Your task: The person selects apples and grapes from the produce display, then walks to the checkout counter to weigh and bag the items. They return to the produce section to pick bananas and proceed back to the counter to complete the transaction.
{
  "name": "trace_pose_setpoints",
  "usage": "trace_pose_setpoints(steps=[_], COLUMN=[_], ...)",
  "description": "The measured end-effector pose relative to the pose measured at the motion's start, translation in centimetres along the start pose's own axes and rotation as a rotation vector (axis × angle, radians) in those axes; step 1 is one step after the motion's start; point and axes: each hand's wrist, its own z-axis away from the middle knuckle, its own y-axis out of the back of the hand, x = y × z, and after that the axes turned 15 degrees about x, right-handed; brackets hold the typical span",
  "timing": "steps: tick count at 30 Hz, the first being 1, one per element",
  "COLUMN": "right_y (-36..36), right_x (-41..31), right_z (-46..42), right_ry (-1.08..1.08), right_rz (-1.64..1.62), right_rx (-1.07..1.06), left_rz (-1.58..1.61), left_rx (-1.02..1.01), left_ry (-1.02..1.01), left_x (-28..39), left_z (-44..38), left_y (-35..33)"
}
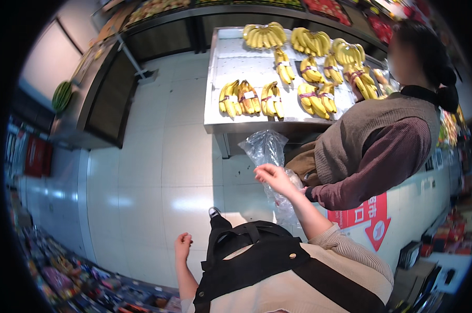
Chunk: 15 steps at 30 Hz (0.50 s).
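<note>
My right hand is held out with loosely bent fingers and nothing visible in it. It overlaps clear plastic bags in the view; whether it touches them I cannot tell. Those bags hang beside another person, whose lower hand is mostly hidden behind my forearm. My left hand hangs low over the floor, fingers loosely curled, with nothing seen in it. Ahead stands a white-topped display table bearing banded bunches of bananas. The other person's far hand is at a banana bunch on the right.
A counter with a watermelon stands at left. Fruit shelves line the back. Packaged goods lie at lower left, and boxes stand at lower right. A red floor sign lies behind the other person.
</note>
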Motion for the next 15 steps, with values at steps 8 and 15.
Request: trace_pose_setpoints(steps=[8,15], right_y=[8.1,17.7], right_x=[-1.9,-2.1], right_z=[-12.9,-25.2], right_ry=[0.198,0.085], right_rz=[0.263,0.656], right_rx=[0.780,0.972], left_rz=[0.070,0.214], left_rx=[-0.264,-0.902], left_ry=[-0.313,-0.433], left_x=[26.6,47.4], left_z=[-13.7,-11.7], left_y=[-0.1,-17.6])
